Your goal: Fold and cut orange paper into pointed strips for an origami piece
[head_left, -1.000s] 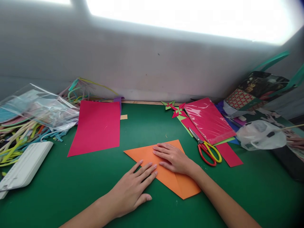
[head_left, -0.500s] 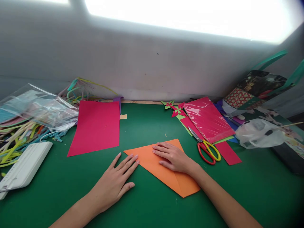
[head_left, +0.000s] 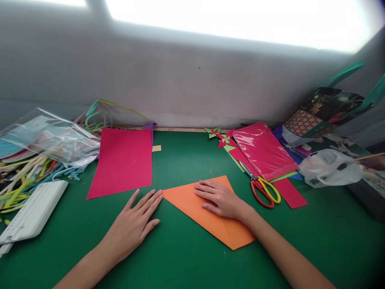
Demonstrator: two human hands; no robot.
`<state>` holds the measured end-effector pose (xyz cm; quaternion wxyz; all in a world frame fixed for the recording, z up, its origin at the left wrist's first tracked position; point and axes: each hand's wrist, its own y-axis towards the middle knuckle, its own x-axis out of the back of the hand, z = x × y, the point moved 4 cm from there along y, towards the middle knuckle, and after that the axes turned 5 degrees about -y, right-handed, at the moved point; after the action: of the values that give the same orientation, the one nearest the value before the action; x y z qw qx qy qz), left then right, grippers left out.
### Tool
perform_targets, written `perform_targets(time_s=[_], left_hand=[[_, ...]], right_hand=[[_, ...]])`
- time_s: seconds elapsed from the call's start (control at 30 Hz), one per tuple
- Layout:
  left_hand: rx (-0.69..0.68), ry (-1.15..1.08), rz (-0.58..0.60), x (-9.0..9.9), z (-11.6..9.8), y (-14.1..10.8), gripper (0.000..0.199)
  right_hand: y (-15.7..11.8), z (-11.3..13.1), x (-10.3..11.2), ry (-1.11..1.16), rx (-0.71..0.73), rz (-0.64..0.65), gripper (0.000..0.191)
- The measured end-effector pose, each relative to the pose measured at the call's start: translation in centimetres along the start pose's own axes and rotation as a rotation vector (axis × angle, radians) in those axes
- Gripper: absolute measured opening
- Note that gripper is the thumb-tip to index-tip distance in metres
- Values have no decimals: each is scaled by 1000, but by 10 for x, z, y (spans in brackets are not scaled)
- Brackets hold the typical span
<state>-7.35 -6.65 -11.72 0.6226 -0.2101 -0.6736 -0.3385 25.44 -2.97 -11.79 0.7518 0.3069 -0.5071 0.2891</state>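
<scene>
A folded sheet of orange paper lies on the green table, its narrow point toward the left and a crease near its right end. My right hand rests flat on the paper with fingers stretched out. At the narrow left tip, the fingertips of my left hand touch or lie right beside the corner; that hand is spread, palm down, mostly on the table. Scissors with one red and one yellow handle lie just right of the paper, their blades pointing away to the upper left.
A pink sheet lies at the left. Near the wall are folded paper stars, beside a wrapped pink paper pack. Colored strips and a white power strip crowd the left; a plastic bag is at right.
My left hand has slid left along the orange paper to its tip. My right hand stays in place. Part of what looks like another hand has appeared at the far right edge.
</scene>
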Motion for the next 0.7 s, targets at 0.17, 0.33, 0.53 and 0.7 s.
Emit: perform_targets(time_s=[0.17,0.33,0.53,0.7], left_hand=[[27,-25,-6,3,-1,3,71],[45,-76,-44,6,-11,18,71],[-125,-110,23,0,-33,32,68],[-165,-132,69,5,-39,27,69]], right_hand=[[0,0,0,4,-3,-3,57],[1,1,1,5,-4,-9,57],[1,1,1,1,-6,4,56],[1,1,1,2,0,8,57]])
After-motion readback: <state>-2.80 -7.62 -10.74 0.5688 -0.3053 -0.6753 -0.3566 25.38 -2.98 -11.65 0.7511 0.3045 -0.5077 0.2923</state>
